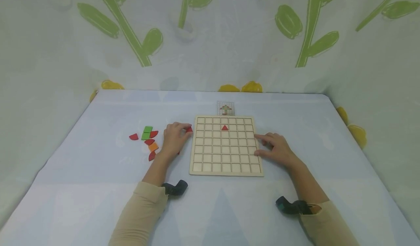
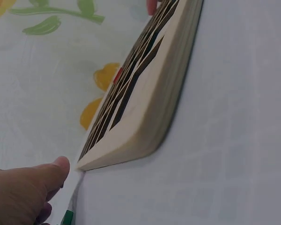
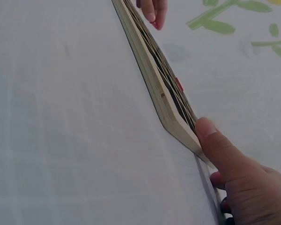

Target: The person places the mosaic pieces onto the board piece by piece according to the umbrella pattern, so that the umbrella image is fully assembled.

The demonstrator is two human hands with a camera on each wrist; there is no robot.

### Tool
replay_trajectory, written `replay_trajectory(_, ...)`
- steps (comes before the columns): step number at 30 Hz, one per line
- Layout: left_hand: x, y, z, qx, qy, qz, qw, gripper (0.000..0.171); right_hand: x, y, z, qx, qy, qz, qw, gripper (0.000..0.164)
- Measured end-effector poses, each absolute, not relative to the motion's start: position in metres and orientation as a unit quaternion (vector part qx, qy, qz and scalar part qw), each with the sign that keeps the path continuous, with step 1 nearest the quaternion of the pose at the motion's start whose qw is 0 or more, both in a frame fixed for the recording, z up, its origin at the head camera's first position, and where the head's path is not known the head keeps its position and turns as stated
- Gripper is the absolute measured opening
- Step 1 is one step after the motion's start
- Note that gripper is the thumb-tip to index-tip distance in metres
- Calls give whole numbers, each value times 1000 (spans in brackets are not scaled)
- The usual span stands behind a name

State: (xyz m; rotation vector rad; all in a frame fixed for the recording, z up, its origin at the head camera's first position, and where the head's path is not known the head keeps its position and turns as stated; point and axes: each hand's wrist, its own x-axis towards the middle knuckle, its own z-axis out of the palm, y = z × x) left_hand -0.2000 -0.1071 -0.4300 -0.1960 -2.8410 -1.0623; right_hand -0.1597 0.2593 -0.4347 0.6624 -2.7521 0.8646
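When setting the red piece (image 1: 189, 129), pinched just beside the left edge of the board (image 1: 225, 150), best to compare its spot with the picture card (image 1: 225, 108) at the far edge, then lower it flat without nudging the red triangle (image 1: 224, 127) lying in its square. Grip lightly with the pinching fingers of the left hand (image 1: 174, 141); steady the opposite edge with the relaxed, touching fingers of the right hand (image 1: 278, 150). Leave the loose pieces (image 1: 146, 136) to the left on the pale surface (image 1: 226, 206). Behind, see whitish walls (image 1: 229, 41) with leafy green and yellow patterning.
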Motion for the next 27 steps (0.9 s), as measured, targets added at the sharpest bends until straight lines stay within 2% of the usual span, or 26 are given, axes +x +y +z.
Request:
replay_trajectory(11,-198,-93,-432,-116,-929,-351,31,37,-162,258,-440,214,-927,299,72,59)
replay_trajectory(27,-207,-58,-432,-163,-920,-357,10,32,-163,261,-440,231,-923,293,93,58)
